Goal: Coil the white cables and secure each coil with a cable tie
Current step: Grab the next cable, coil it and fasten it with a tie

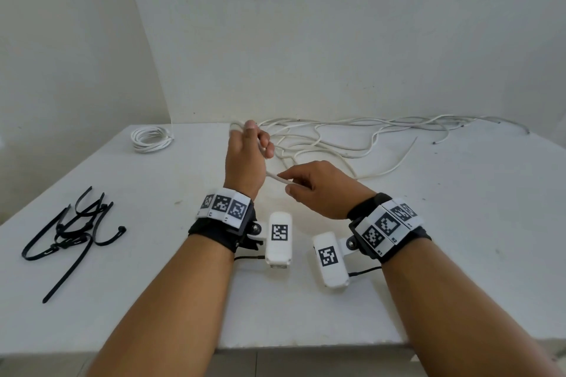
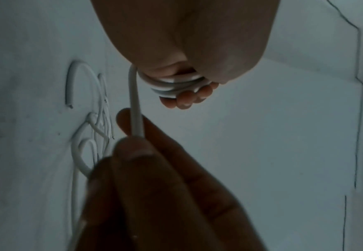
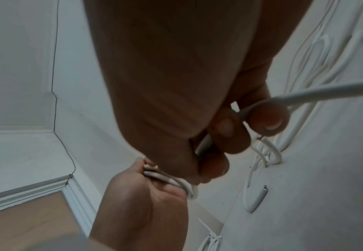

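Over on the left of the table [image 1: 459, 223] lie the black ties [image 1: 73, 232] in a loose heap, and further back near the wall sits a finished coil [image 1: 151, 138], flat and apart from everything else. My left hand [image 1: 245, 159] is raised over the middle of the table, fingers curled round several turns of cable [image 2: 171, 85]; the loops wrap my fingers [image 2: 185, 100] and the thumb closes over them. From there one strand [image 1: 280, 178] runs down and right into my right hand [image 1: 321, 190], which pinches it between thumb and forefinger. Beyond both hands the loose cables [image 1: 352, 138] sprawl along the back of the table, tangled in long loops and stretching off to the far right, with cut ends lying bare. In the right wrist view a few white ties [image 3: 210, 237] lie low, near the table's edge.
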{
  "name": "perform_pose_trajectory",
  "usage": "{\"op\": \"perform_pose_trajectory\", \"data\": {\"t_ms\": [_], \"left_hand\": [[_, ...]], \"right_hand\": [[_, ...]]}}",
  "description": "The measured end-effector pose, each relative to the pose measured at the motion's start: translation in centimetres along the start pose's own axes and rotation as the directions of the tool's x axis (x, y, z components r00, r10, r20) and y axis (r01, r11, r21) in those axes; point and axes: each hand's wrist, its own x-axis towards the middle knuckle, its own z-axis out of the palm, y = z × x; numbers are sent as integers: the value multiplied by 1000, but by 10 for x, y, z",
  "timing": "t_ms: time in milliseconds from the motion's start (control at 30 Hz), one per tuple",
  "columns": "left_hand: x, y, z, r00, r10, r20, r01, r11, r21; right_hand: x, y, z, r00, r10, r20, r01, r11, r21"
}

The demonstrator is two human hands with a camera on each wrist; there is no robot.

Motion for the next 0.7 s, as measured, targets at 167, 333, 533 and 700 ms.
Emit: {"op": "perform_pose_trajectory", "data": {"t_ms": [167, 333, 533, 700], "left_hand": [[-4, -5, 0, 981, 55, 187, -118, 932, 343], [3, -12, -6, 953, 34, 300, -205, 803, 559], [9, -10, -19, 915, -172, 364, -134, 722, 678], [-6, 1, -9, 804, -352, 480, -102, 713, 693]], "right_hand": [[-3, 1, -4, 999, 2, -50, -4, 999, -40], [-6, 0, -9, 996, 53, -65, -54, 998, -15], [-14, 0, -22, 996, 57, -71, -32, 949, 315], [-15, 2, -26, 992, 1, -126, 85, 731, 677]]}}
